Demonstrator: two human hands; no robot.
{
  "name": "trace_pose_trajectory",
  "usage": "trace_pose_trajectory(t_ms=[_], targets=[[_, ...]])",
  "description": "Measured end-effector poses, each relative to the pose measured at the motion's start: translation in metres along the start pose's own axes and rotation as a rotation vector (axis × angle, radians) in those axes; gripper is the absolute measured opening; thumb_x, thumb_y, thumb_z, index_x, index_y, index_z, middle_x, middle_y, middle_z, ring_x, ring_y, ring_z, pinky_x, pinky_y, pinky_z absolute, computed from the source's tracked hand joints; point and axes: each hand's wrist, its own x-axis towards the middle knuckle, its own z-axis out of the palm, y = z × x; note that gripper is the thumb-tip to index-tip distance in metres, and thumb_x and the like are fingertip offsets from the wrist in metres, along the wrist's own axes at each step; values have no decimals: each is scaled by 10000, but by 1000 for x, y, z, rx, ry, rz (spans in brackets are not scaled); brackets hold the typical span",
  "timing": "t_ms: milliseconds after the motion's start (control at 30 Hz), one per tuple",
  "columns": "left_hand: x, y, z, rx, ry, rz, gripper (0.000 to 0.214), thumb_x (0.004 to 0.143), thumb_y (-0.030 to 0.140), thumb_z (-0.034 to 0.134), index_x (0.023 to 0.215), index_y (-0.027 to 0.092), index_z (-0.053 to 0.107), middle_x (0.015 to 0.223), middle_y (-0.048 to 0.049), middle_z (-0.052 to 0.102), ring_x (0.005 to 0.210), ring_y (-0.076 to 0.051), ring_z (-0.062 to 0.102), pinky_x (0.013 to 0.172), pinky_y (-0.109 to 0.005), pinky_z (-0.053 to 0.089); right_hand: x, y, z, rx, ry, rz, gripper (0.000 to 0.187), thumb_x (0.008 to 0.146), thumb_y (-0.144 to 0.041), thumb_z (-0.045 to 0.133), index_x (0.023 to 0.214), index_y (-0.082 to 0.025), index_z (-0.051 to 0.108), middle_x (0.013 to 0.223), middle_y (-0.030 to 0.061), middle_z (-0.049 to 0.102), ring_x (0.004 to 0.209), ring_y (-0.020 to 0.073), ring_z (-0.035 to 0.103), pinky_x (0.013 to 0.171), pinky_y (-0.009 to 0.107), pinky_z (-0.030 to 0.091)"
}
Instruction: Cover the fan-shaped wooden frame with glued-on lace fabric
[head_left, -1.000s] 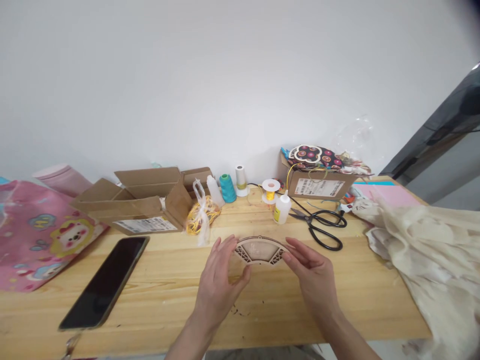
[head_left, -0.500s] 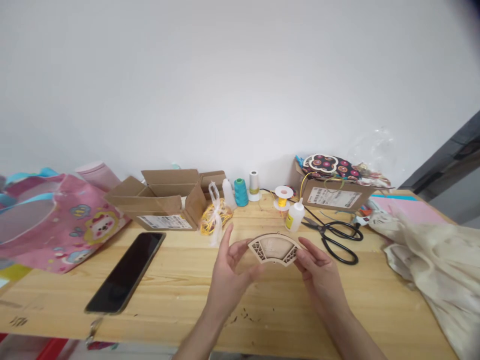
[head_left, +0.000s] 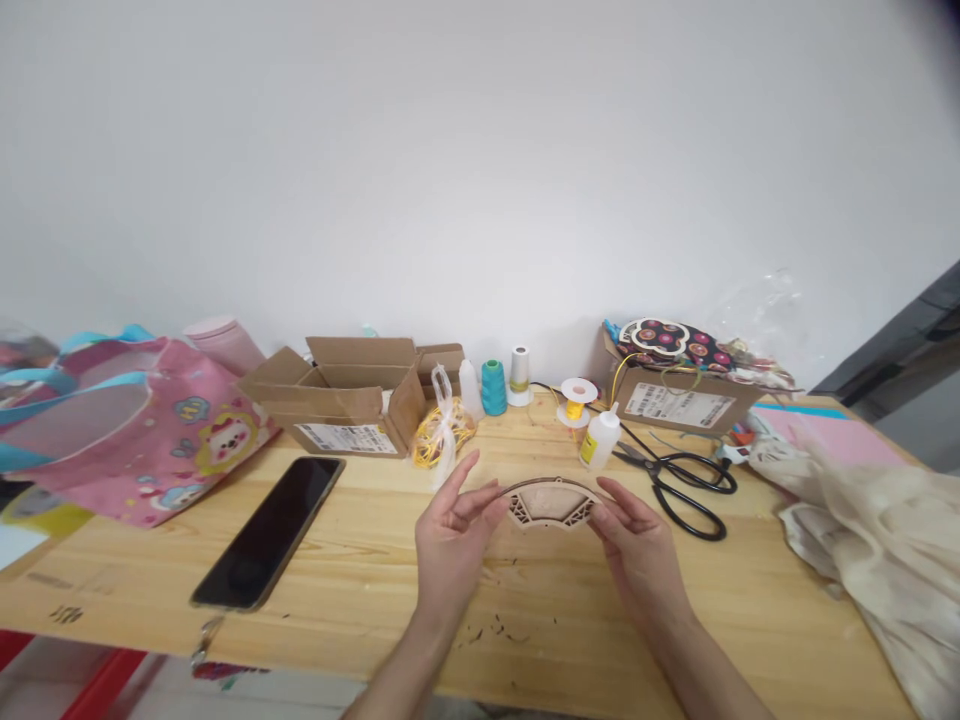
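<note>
Both my hands hold a small fan-shaped wooden cut-out (head_left: 553,502) just above the wooden table (head_left: 360,590). My left hand (head_left: 450,545) pinches its left end between thumb and fingers, the index finger raised. My right hand (head_left: 641,555) grips the right end with curled fingers. The piece has lattice corners and a plain middle, and it is tilted so its curved top edge faces me.
Black scissors (head_left: 679,485) and a glue bottle (head_left: 600,438) lie just behind my right hand. A phone (head_left: 270,530) lies at left, near an open cardboard box (head_left: 345,400) and a pink bag (head_left: 127,430). Thread spools (head_left: 495,385) stand at the wall. Cream fabric (head_left: 885,530) covers the right.
The wooden piece has tipped back flatter between my hands and shifted slightly right. The camera has swung left, showing more of the pink bag.
</note>
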Motion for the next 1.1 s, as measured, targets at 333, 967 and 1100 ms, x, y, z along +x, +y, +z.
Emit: trace_pose_trajectory(t_ms=[333, 967, 1100], targets=[[35, 13, 10, -46, -323, -69, 846, 570, 188, 730, 1306, 138, 317, 748, -62, 700, 703, -153, 644, 666, -228, 477, 21, -15, 8, -246, -219, -27, 469, 532, -263, 760, 978, -197, 630, 774, 29, 707, 709, 150, 637, 729, 282, 482], [66, -14, 15, -59, -474, -272, 675, 550, 109, 745, 1175, 112, 489, 686, -86, 695, 631, -166, 643, 609, -238, 473, 35, 0, 10, -291, -187, 23, 553, 501, -285, 757, 1004, -118, 600, 662, 26, 701, 625, 166, 646, 693, 319, 514], [70, -19, 10, -252, -491, -369, 293, 718, 231, 625, 966, 75, 603, 914, -162, 670, 843, -194, 638, 745, -271, 490, 32, 2, 5, -228, -131, 37, 494, 533, -256, 741, 984, -116, 595, 655, 16, 695, 609, 147, 633, 646, 282, 505]])
